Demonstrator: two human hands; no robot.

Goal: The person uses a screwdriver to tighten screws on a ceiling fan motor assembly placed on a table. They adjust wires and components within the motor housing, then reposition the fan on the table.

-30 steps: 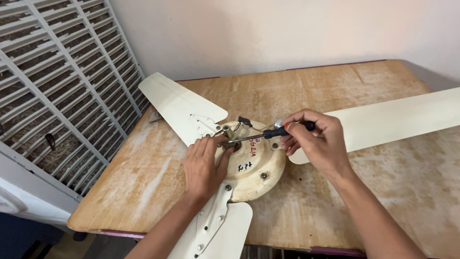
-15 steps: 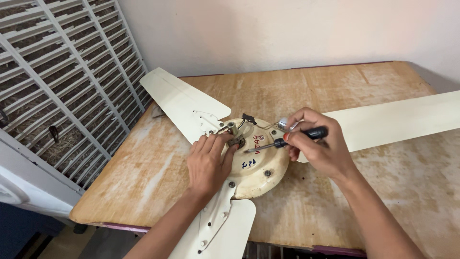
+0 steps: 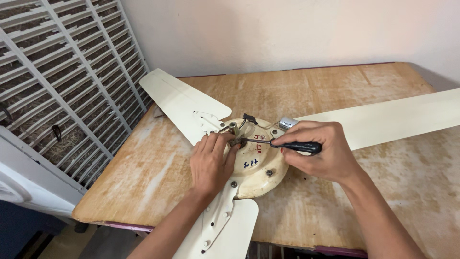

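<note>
My screwdriver (image 3: 287, 144) tip has swung onto the hub; right hand (image 3: 318, 153) grips its handle, left hand (image 3: 211, 160) pinches the hub fitting on the heavy, rigid ceiling fan motor (image 3: 256, 168).

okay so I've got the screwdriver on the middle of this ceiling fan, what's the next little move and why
Probably press the screwdriver tip squarely in and turn it slowly. Its tip sits at the small fitting by the fan hub centre, the left hand pinches that fitting, and the right hand grips the handle.
</note>
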